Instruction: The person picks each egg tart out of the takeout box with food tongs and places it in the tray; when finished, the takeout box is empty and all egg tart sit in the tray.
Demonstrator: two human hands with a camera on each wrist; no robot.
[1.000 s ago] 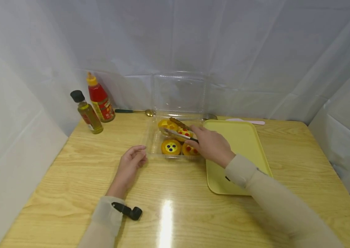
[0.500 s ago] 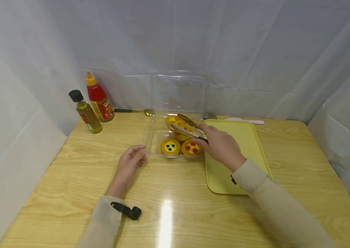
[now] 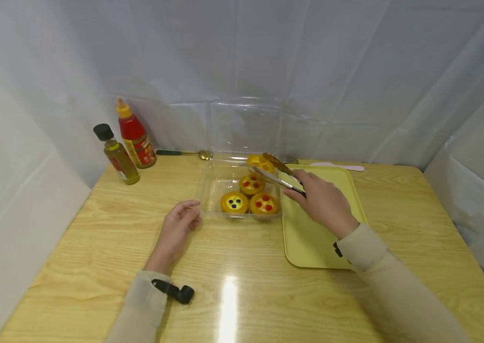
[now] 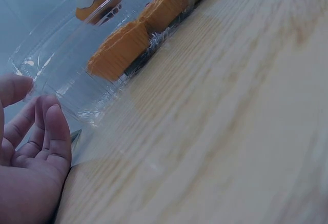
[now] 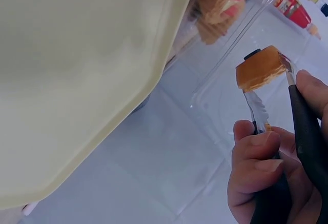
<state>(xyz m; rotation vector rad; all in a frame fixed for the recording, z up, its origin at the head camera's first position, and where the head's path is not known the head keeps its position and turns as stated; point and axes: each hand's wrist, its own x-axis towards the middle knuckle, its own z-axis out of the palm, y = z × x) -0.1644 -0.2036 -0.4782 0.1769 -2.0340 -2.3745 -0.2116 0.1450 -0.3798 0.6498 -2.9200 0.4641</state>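
My right hand (image 3: 326,201) grips the dark handles of a pair of tongs (image 3: 275,179). Between the tong tips is a yellow-topped tart (image 5: 261,69), raised above the rear right of a clear plastic container (image 3: 213,193). Inside stay a blue-dotted tart (image 3: 234,203) and a red-dotted tart (image 3: 264,204) in front, with another red-dotted tart (image 3: 251,184) behind them. Loosely bent, the fingers of my left hand (image 3: 176,228) lie at the container's front left corner, fingertips right at its edge. The yellow tray (image 3: 310,243) lies partly under my right hand.
The container's clear lid (image 3: 246,126) stands raised at the back. A red sauce bottle (image 3: 136,136) and an oil bottle (image 3: 119,159) stand at the back left. Along the rear edge lie a spoon (image 3: 182,153), a partly hidden fork (image 3: 291,160) and a pink knife (image 3: 342,166).
The tongs have lifted the yellow-topped tart and carried it right, toward the tray, with my right hand moving the same way. My left hand has stayed at the container's corner.
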